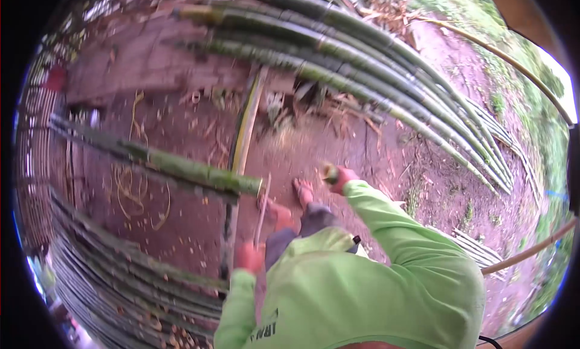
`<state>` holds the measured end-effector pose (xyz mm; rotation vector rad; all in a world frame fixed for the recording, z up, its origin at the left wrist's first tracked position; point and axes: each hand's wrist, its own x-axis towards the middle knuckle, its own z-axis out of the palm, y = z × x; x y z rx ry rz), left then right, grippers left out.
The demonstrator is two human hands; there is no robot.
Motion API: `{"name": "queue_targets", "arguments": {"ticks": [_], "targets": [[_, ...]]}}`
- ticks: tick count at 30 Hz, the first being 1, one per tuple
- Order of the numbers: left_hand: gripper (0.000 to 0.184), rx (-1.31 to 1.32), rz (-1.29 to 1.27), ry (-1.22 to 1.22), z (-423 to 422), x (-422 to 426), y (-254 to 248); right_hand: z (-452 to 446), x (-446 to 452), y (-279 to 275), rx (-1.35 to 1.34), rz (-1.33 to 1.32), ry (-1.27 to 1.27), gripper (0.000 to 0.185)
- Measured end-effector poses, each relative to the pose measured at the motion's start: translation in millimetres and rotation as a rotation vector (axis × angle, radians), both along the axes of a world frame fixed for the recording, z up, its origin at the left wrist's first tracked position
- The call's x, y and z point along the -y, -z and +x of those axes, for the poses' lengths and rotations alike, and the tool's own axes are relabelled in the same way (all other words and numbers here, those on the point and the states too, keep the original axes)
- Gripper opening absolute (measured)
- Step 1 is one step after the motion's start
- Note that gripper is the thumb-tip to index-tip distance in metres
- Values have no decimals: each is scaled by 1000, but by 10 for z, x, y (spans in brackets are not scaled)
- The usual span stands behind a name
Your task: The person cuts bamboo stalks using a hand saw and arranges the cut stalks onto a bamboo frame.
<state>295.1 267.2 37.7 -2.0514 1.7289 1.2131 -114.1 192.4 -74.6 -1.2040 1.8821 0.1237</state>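
A thin, long blade-like tool (262,210) rises from my left hand (249,256), whose fingers are wrapped round its lower end. The tool stands beside the cut end of a thick green bamboo pole (199,175). Out to the right, my right hand (346,177) grips a short piece of bamboo (330,173), away from the pole. Motion blurs both hands a little. Beneath the pole runs an upright-looking split beam (244,131), and the pole lies across it.
Long bamboo poles (362,77) stretch across the top and right. More poles (121,264) are stacked at the lower left. Yellow cord (130,195) lies on the dirt ground. My feet (304,192) are near the pole's end. Dry scraps (344,113) litter the ground.
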Motion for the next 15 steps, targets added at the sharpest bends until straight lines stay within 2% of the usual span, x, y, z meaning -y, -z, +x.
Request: {"name": "queue_targets", "arguments": {"ticks": [1,3,6,7,9,10,12,13,14,15], "targets": [[17,-25,29,-113,120,-213,-136,-338,93,-419,-139,5,98,66],[19,-31,8,-86,338,-539,-328,-1195,351,-777,-366,131,96,64],[20,-37,-26,1,535,-807,-429,-1846,819,-1365,-465,-129,-11,55],[20,-36,-47,36,551,-826,-467,-1945,1158,-1715,-550,-182,39,52],[21,-3,-41,30,507,-819,-580,-1972,1913,-2424,-623,-394,-86,44],[21,13,-36,23,454,-799,-607,-2187,2360,-2397,-698,-695,-186,44],[20,43,-52,-17,354,-793,-646,-2127,3195,-2934,-878,-843,-271,63],[20,63,-52,-41,309,-814,-689,-1854,3423,-3306,-912,-794,-212,71],[19,74,-90,-81,235,-817,-774,-1608,3656,-3526,-794,-804,-92,86],[19,88,-120,-131,138,-811,-897,-1402,3826,-3548,-710,-952,-56,97]]}}
